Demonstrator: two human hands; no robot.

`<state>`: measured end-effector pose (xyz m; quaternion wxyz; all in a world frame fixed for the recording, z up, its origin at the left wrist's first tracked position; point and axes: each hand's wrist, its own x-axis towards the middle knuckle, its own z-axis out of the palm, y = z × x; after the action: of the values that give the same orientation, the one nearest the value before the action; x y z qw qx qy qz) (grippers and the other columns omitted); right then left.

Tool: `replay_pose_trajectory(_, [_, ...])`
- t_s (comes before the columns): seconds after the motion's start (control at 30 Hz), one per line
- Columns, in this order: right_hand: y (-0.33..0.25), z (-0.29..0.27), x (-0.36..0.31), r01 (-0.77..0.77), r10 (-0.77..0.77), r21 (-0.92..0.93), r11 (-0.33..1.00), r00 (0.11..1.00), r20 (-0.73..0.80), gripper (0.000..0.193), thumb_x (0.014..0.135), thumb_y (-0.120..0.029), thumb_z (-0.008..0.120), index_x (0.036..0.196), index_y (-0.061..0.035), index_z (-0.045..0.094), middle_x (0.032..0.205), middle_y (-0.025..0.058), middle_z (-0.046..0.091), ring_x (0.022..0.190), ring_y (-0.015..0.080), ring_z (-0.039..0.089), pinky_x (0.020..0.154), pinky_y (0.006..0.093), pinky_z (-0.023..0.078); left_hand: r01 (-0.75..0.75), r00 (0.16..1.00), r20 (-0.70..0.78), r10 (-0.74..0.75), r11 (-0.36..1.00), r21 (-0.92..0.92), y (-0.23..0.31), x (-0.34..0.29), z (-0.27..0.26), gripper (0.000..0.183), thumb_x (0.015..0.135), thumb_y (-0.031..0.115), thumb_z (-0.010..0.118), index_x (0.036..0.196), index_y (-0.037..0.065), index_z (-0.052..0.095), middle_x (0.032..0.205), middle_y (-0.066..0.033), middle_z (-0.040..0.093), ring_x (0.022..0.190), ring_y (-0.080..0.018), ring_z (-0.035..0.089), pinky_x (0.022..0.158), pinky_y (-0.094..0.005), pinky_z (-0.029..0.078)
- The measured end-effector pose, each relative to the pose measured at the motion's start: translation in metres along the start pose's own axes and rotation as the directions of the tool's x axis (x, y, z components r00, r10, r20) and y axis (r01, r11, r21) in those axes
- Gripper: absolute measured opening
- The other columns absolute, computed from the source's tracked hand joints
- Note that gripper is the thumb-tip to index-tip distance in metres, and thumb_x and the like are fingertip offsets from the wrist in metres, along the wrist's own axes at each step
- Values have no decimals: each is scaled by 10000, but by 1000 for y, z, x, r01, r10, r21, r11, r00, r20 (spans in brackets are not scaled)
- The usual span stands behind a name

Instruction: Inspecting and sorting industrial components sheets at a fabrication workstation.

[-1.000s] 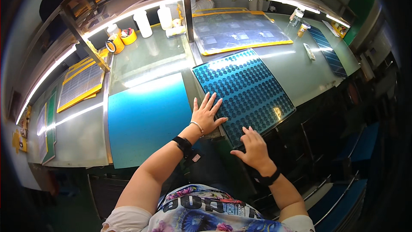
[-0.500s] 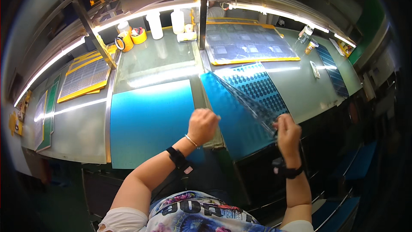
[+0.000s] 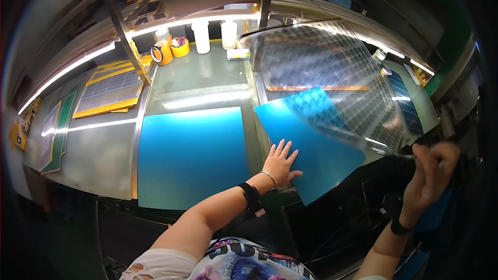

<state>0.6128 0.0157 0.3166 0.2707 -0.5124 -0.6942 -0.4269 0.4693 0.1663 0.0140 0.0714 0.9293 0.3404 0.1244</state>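
Note:
A clear film printed with a dark pattern (image 3: 332,80) is lifted in the air above the right part of the table. Its near corner is pinched in my right hand (image 3: 433,168), out at the right. Beneath it lies a blue sheet (image 3: 321,155), turned askew and overhanging the table's front edge. My left hand (image 3: 281,165) rests on the near left edge of this sheet, fingers spread. A second blue sheet (image 3: 193,155) lies flat to the left of my left hand, apart from it.
White bottles (image 3: 201,36) and orange tape rolls (image 3: 165,53) stand at the back under a bright lamp tube. A metal post (image 3: 124,36) rises at the left. Yellow-edged patterned sheets (image 3: 111,91) lie on the left table. Another patterned strip (image 3: 405,105) lies far right.
My right hand has moved right, and the film has come up off the blue sheet. My left hand has opened and come down on that sheet, which has turned.

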Motion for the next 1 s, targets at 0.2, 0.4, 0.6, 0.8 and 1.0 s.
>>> replay_pose_trajectory(0.2, [-20, 17, -101, -422, 295, 403, 812, 893, 341, 218, 844, -216, 563, 841, -1, 601, 799, 119, 608, 682, 279, 556, 644, 343, 447, 257, 966, 190, 174, -713, -653, -136, -25, -59, 648, 860, 492, 379, 1352, 82, 281, 1363, -149, 343, 1240, -294, 357, 1018, -492, 288])
replay_pose_trajectory(0.4, [-96, 85, -192, -922, 630, 371, -112, 223, 744, 170, 837, 8, 526, 1002, 21, 565, 768, 82, 628, 647, 88, 589, 538, 180, 446, 561, 800, 562, -210, -68, -825, -190, -57, -107, 550, 867, 394, 523, 1220, -13, 417, 1124, -168, 569, 951, -295, 603, 790, -383, 516])
replay_pose_trajectory(0.6, [-153, 121, -201, -877, 501, 255, -408, 19, 865, 55, 832, -22, 559, 871, 15, 548, 717, 102, 629, 554, 119, 598, 502, 205, 472, 508, 736, 344, -583, 140, -850, -226, -113, -120, 226, 854, 165, 576, 1029, 22, 572, 878, -124, 659, 707, -191, 655, 559, -239, 476])
replay_pose_trajectory(0.8, [-224, 144, -189, -912, 412, 253, -321, 106, 905, 49, 819, -42, 591, 804, -25, 547, 643, 15, 566, 552, 69, 546, 498, 185, 431, 514, 664, 268, -698, 166, -841, -260, -205, -174, 204, 869, 159, 557, 1043, 55, 580, 890, -88, 663, 699, -171, 659, 544, -214, 469])
replay_pose_trajectory(1.0, [-240, 148, -206, -968, 441, 205, -142, 123, 889, 124, 770, -73, 644, 733, -17, 539, 624, 1, 528, 544, 63, 461, 528, 223, 396, 539, 620, 310, -721, 103, -836, -271, -239, -162, 195, 873, 160, 554, 1051, 85, 579, 894, -73, 659, 702, -157, 655, 564, -219, 473])
